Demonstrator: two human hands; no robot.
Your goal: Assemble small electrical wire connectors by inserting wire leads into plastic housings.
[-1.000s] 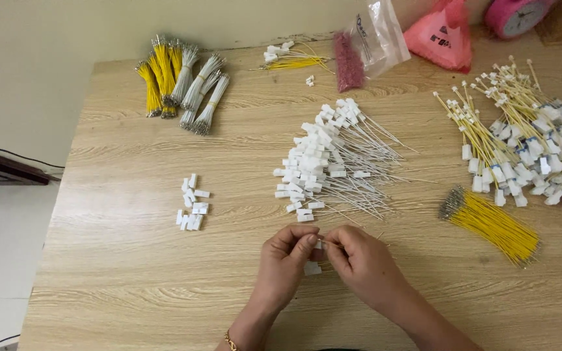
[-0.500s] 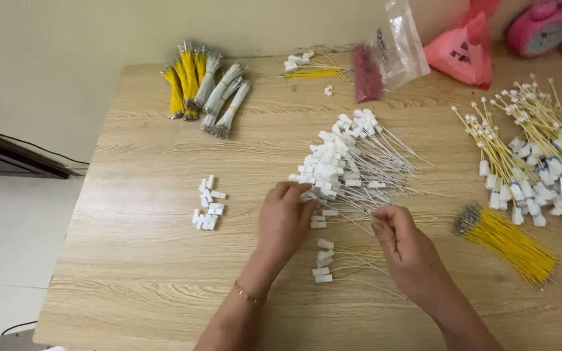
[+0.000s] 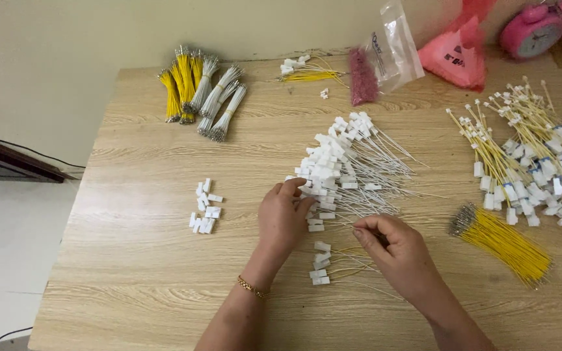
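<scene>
Nearest the viewer on the wooden worktop, the right hand pinches thin wires, the left hand, apart from it, fingers a white connector at the wired connector pile, with bundled yellow wires beyond.

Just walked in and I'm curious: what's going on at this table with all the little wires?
A person sits at a wooden table. The left hand reaches into a pile of white-wired connectors; the right hand pinches thin wires beside a few finished pieces. Loose white connectors and yellow wire bundles lie around.
</scene>
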